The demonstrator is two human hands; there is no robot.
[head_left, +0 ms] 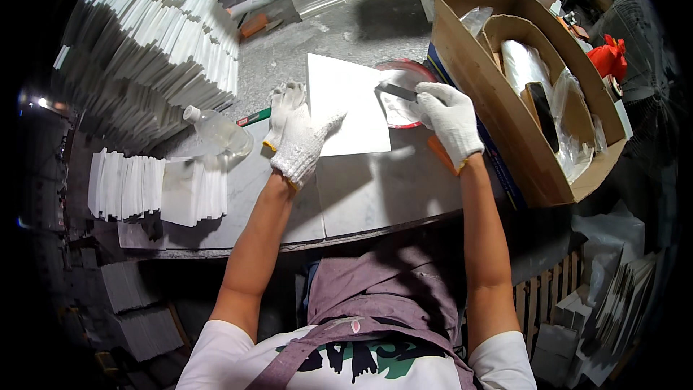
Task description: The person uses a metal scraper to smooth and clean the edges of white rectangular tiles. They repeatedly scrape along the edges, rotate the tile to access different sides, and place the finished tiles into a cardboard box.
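A white square tile (345,105) lies on the grey stone worktop (375,188). My left hand (296,137), in a white knit glove, rests flat on the tile's left edge. My right hand (449,117), also gloved, holds a dark scraper blade (397,91) with its tip over a red-rimmed dish (404,94) of white paste just right of the tile.
Tall fanned stacks of white tiles (155,43) rise at the left and back. A clear plastic bottle (216,131) lies left of my hand, with short tile stacks (155,186) nearer. A cardboard box (527,87) with plastic-wrapped items sits at the right.
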